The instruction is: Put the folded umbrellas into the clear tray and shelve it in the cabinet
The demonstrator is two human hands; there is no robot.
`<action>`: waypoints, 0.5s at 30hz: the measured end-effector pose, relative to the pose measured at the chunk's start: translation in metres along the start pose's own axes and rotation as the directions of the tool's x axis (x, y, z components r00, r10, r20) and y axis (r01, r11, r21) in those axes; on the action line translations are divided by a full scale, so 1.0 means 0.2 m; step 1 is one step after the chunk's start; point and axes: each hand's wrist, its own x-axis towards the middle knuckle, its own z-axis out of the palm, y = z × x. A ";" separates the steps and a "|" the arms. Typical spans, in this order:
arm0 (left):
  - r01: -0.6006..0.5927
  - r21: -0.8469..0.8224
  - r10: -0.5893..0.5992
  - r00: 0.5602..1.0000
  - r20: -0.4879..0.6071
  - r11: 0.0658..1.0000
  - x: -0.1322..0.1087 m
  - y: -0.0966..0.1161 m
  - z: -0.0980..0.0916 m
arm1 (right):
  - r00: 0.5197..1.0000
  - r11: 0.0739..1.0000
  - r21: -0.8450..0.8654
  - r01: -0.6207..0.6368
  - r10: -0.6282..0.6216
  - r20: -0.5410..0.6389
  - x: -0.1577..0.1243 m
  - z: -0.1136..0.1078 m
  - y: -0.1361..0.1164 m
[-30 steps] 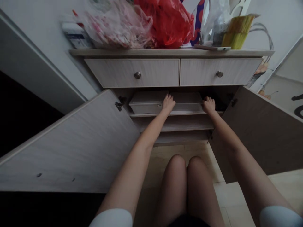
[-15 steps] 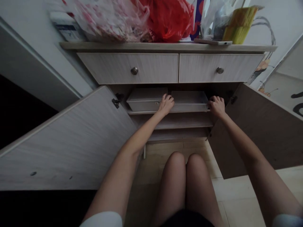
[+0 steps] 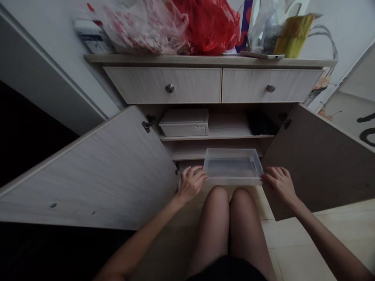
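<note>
A clear, shallow plastic box [image 3: 233,181] without a lid hangs in front of the cabinet's lower shelves, just past my knees. My left hand [image 3: 191,181] grips its left end, and my right hand [image 3: 279,183] grips its right end with the fingers closed on the wall. Nothing shows inside the box. On the upper shelf [image 3: 225,127] behind it, a white lidded box [image 3: 184,123] with a small label sits at the left. A dark, soft-looking item [image 3: 261,123] lies at the right end of that shelf.
Both cabinet doors stand open, the left door [image 3: 96,175] and the right door [image 3: 316,160]. Two closed drawers [image 3: 164,84] run above. The cabinet top carries a red plastic bag [image 3: 209,27], a pinkish bag [image 3: 143,29], a white bottle [image 3: 92,37] and a yellow container [image 3: 293,37].
Both hands have drawn the clear box off the upper shelf, toward me and down. The dark item and bare shelf behind it now show.
</note>
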 end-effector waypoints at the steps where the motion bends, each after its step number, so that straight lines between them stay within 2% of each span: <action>1: 0.021 -0.015 -0.021 1.000 0.012 1.000 -0.06 0.01 0.01 | 1.000 1.000 0.008 0.002 -0.002 0.007 -0.03 0.01 -0.03; 5: 0.121 -0.088 -0.119 0.993 0.023 0.989 -0.22 0.05 0.02 | 0.999 0.999 0.040 0.004 -0.005 0.035 -0.10 0.07 -0.10; 9: 0.228 -0.244 -0.225 0.974 0.040 0.943 -0.27 0.06 0.05 | 0.999 0.997 0.075 0.009 -0.012 0.038 -0.12 0.11 -0.11; 11: 0.301 -0.371 -0.310 0.950 0.037 0.879 -0.27 0.07 0.08 | 0.999 0.993 0.112 0.027 -0.030 0.024 -0.13 0.14 -0.11; 13: 0.409 -0.500 -0.457 0.889 0.029 0.764 -0.26 0.08 0.13 | 0.999 0.987 0.157 0.042 -0.045 0.016 -0.15 0.16 -0.11; 15: 0.549 -0.602 -0.642 0.762 0.077 0.580 -0.23 0.09 0.19 | 0.999 0.981 0.190 0.046 -0.051 0.018 -0.16 0.18 -0.11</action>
